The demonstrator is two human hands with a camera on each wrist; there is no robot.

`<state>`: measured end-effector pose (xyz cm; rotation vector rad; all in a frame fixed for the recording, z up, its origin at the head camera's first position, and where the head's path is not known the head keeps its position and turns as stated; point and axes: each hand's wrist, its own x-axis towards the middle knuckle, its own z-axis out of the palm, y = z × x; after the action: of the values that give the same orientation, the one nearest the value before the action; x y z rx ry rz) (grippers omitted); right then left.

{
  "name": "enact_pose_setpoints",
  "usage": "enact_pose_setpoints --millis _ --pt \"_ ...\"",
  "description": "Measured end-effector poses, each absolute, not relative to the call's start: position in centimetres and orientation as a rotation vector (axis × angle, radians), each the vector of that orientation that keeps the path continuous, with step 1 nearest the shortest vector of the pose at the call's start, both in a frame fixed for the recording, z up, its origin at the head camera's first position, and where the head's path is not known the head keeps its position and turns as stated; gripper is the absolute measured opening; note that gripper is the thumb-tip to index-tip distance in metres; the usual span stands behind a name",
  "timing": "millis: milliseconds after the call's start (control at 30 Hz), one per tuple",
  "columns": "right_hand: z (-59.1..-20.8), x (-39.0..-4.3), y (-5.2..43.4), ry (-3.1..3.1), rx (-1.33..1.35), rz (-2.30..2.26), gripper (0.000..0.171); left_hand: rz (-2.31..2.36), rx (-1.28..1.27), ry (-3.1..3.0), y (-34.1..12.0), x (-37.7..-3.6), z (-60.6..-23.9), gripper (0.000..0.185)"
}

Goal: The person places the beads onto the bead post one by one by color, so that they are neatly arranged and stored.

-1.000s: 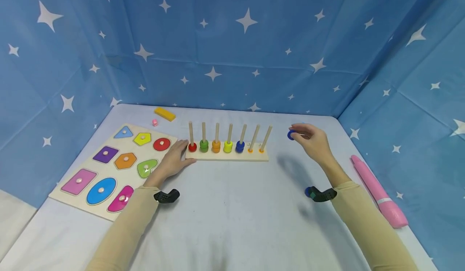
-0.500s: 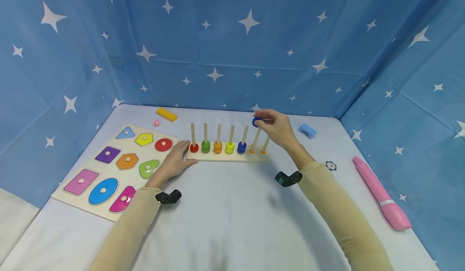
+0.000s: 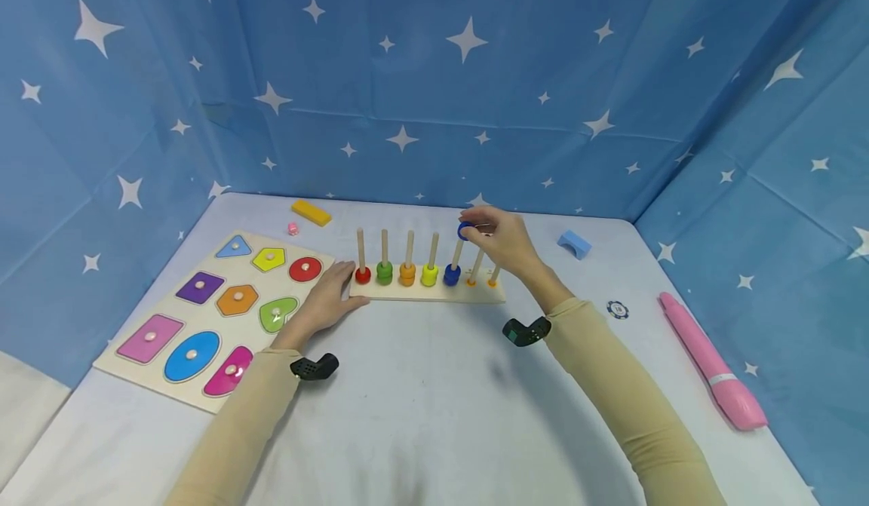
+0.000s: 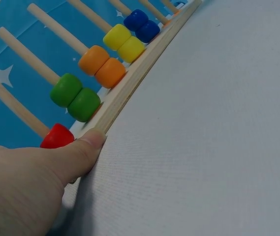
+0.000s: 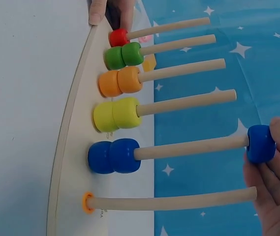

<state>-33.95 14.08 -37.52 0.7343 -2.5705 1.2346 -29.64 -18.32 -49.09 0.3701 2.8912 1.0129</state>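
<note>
A wooden peg board (image 3: pixel 428 292) with a row of upright pegs lies across the table. Beads sit on its pegs: one red bead (image 4: pixel 58 136), then pairs of green beads (image 4: pixel 76 97), orange beads (image 4: pixel 101 66), yellow beads (image 4: pixel 124 43) and blue beads (image 5: pixel 114 156); the two rightmost pegs carry none. My right hand (image 3: pixel 505 242) pinches another blue bead (image 5: pixel 261 143) between thumb and fingers, right at the top of the peg (image 5: pixel 191 147) with the blue pair. My left hand (image 3: pixel 327 299) grips the board's left end, thumb along its front edge.
Left of the board lies a shape puzzle (image 3: pixel 204 265) with knobbed pieces. Behind it are a yellow block (image 3: pixel 311 213) and a small pink object (image 3: pixel 293 228). To the right are a blue arch block (image 3: pixel 574 244), a poker chip (image 3: pixel 618 309) and a pink folded umbrella (image 3: pixel 709 363).
My right hand has carried the blue bead leftward from beyond the board's right end to the top of the blue peg. The left hand has stayed on the board.
</note>
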Motion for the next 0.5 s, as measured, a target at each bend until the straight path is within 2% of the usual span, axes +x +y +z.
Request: enact_pose_setpoints --millis 500 --pt "-37.58 -33.96 13.92 -2.578 0.723 1.192 0.027 1.001 0.376 2.900 -18.21 -29.69 -49.23 0.081"
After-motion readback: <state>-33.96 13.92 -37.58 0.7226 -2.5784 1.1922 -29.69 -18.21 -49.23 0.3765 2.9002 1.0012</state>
